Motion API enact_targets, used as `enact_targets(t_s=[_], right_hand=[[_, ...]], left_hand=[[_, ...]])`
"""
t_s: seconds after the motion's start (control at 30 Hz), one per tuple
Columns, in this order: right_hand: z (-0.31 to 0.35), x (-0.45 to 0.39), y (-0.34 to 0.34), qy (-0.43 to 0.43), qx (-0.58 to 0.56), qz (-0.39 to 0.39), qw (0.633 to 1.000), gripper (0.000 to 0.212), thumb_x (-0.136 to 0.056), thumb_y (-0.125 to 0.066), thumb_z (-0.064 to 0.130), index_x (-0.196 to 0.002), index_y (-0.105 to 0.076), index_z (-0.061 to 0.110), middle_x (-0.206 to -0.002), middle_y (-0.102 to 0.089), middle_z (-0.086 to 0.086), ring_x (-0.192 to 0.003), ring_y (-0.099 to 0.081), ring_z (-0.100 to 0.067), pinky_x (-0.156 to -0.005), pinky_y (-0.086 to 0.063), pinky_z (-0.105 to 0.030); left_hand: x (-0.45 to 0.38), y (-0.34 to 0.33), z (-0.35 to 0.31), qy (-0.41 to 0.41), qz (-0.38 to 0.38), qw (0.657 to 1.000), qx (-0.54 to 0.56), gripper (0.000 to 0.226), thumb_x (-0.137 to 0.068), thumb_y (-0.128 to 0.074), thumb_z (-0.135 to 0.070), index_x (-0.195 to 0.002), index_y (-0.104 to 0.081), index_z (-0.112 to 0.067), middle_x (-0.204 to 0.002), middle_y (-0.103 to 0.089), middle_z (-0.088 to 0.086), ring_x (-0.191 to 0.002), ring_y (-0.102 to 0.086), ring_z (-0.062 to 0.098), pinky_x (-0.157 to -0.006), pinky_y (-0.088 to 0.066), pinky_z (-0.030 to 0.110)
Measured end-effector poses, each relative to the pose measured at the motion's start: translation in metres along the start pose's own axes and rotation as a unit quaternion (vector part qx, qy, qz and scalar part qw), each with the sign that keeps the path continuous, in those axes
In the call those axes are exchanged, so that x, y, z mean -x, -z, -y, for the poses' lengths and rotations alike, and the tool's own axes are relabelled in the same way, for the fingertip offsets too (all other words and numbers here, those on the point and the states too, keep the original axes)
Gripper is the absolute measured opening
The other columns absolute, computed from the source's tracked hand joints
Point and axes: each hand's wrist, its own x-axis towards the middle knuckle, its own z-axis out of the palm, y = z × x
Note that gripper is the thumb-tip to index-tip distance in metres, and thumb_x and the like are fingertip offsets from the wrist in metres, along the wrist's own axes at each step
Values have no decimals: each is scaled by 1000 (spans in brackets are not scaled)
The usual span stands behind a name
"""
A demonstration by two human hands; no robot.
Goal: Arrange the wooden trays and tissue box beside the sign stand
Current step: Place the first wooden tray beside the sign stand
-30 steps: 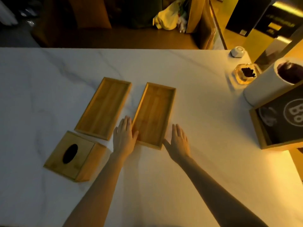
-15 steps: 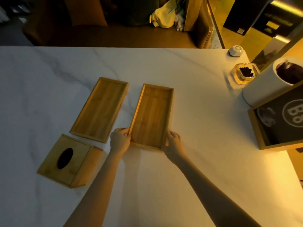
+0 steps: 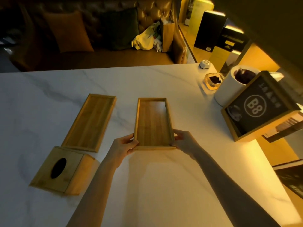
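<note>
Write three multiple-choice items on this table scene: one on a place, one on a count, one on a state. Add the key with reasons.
1. The tissue box lies:
A. near the left tray's near end
B. inside the sign stand
C. on the sofa

2. Wooden trays on the table:
A. one
B. two
C. four

3. The right tray is:
A. stacked on the other
B. gripped at its near corners
C. untouched

Key: A, it sits by the left tray; B, two show; B, the left hand and right hand clasp it.

Dim, warm amber light enters from the right of frame. Upper left is dark; wide-angle edges bend.
</note>
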Motion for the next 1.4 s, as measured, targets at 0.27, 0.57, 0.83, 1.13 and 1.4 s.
enact_targets(t_s=[0.27, 0.57, 0.83, 1.13, 1.4], right_hand=[[-3, 31, 57, 47, 0, -62, 997, 52, -86, -57, 7, -134, -40, 15, -118, -60, -11, -109, -56, -25, -100, -46, -46], [-40, 42, 115, 81, 21, -145, 986, 50, -86, -57, 6, -132, -43, 22, -99, -66, -7, -87, -62, -15, -77, -53, -26], [-71, 37, 143, 76, 0, -208, 975, 46, -86, -56, 3, -130, -47, 17, -94, -60, 1, -94, -59, -19, -82, -53, -36], [-99, 13, 153, 41, -19, -239, 970, 41, -87, -54, 1, -127, -50, 12, -118, -60, -10, -107, -57, -25, -80, -49, -29], [-116, -16, 155, 14, -23, -257, 966, 37, -87, -54, 0, -123, -53, 8, -121, -61, -12, -108, -57, -26, -83, -49, -30]], left_hand=[[3, -58, -22, -65, 32, 997, -1, 38, -83, -54, -2, -120, -51, -6, -103, -67, 6, -99, -64, 25, -76, -56, 23], [-6, -141, -29, -135, -9, 986, -97, 34, -82, -59, -10, -116, -56, -16, -95, -67, -4, -94, -64, 24, -87, -51, 36], [-29, -190, -23, -122, -21, 980, -158, 36, -83, -58, -11, -119, -55, -13, -108, -66, 5, -98, -62, 27, -94, -49, 43], [-60, -218, -9, -127, -46, 968, -213, 38, -83, -57, -6, -120, -53, -12, -108, -68, 11, -98, -64, 27, -91, -51, 38], [-84, -229, -4, -111, -70, 967, -217, 36, -83, -55, -2, -117, -57, -12, -101, -68, 8, -94, -63, 25, -85, -52, 34]])
